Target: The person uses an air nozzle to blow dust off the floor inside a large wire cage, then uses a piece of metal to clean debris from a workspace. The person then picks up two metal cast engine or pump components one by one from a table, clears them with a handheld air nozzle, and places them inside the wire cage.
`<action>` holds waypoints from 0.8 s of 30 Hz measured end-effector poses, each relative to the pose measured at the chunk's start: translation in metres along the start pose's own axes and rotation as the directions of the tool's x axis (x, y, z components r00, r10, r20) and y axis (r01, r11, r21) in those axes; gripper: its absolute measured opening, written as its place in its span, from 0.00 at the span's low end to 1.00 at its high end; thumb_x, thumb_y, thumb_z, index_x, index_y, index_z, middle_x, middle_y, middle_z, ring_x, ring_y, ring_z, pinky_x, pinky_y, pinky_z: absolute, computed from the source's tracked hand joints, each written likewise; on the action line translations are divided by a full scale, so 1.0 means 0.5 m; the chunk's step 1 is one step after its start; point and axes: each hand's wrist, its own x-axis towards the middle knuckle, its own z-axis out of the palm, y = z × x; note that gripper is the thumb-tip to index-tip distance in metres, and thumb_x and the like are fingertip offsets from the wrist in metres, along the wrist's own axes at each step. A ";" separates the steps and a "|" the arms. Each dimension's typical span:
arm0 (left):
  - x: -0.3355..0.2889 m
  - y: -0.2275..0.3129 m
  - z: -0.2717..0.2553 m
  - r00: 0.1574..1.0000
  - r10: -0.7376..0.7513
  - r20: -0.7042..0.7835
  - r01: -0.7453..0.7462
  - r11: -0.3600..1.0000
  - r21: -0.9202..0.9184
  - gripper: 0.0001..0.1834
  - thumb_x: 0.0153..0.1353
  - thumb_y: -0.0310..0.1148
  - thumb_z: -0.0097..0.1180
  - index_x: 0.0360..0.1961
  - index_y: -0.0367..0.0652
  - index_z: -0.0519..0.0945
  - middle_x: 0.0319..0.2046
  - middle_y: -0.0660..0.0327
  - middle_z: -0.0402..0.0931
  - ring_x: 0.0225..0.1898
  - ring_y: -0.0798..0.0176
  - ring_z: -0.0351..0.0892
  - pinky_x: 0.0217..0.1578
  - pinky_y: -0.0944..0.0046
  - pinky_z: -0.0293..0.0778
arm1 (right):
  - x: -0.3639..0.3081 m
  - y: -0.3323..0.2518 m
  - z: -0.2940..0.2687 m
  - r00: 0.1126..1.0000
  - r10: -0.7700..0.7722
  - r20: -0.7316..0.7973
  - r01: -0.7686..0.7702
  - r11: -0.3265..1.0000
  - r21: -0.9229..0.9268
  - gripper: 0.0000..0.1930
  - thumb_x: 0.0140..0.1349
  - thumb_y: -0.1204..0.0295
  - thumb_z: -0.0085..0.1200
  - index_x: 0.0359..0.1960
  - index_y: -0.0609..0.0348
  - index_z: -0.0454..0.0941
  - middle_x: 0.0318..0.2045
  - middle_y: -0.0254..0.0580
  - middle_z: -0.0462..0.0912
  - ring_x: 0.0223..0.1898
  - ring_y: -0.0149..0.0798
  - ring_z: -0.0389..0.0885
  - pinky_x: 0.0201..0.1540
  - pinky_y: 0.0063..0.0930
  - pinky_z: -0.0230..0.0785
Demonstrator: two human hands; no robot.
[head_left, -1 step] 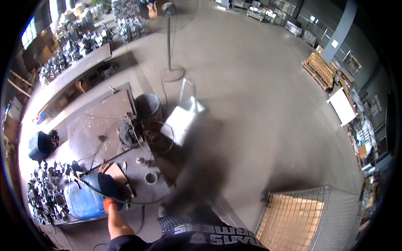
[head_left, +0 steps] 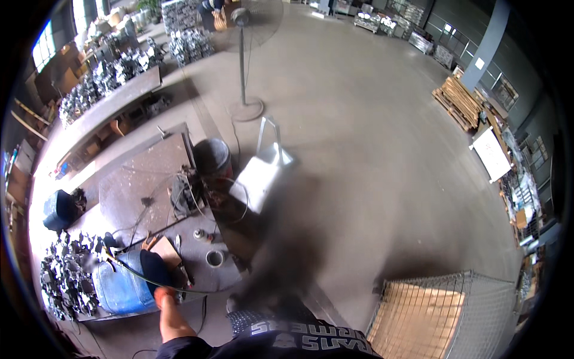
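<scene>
My left hand [head_left: 164,295], in an orange-red glove, is at the near edge of the open end of a blue plastic container [head_left: 122,287]. The container lies on its side on the metal table, its dark mouth facing right. Fingers are too small and blurred to show whether they grip the edge. A thin hose [head_left: 143,277] runs across the container and past the glove. Left of the container is a heap of small metal castings [head_left: 69,275]. A brown flat piece [head_left: 166,251] rests beside the mouth. My right hand is out of view.
A round cup [head_left: 214,258] and a small bottle [head_left: 202,234] stand at the table's right side. Beyond are a dark bucket [head_left: 211,157], a white chair-like object [head_left: 260,178] and a pedestal fan [head_left: 243,66]. A wire cage [head_left: 418,287] stands at lower right.
My left hand has shifted slightly to the right along the container's edge. The whole view has moved a little; the container looks unmoved.
</scene>
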 end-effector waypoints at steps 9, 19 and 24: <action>-0.268 0.243 0.233 0.747 0.038 0.664 -0.111 0.991 0.068 0.15 0.58 0.36 0.47 0.30 0.37 0.84 0.25 0.57 0.83 0.26 0.61 0.83 0.26 0.62 0.77 | 0.265 -0.351 -0.503 0.925 -0.323 -0.202 0.380 0.822 0.424 0.06 0.61 0.72 0.47 0.32 0.61 0.75 0.30 0.45 0.82 0.28 0.37 0.83 0.31 0.25 0.76; -0.405 0.788 0.315 0.743 0.293 0.602 -0.392 0.919 0.038 0.11 0.44 0.37 0.62 0.28 0.44 0.85 0.27 0.61 0.83 0.28 0.64 0.83 0.27 0.62 0.75 | 0.679 -0.450 -0.786 0.874 -0.285 -0.394 0.366 0.919 0.148 0.13 0.53 0.73 0.58 0.40 0.62 0.79 0.34 0.50 0.84 0.33 0.42 0.82 0.38 0.32 0.72; -0.475 1.089 0.309 0.513 0.564 0.648 -0.547 0.796 -0.260 0.15 0.45 0.41 0.62 0.33 0.44 0.82 0.29 0.60 0.83 0.33 0.58 0.83 0.31 0.60 0.75 | 0.702 -0.310 -0.918 0.940 -0.305 0.155 0.340 0.887 -0.312 0.15 0.55 0.60 0.53 0.39 0.54 0.81 0.42 0.51 0.81 0.43 0.50 0.80 0.48 0.39 0.72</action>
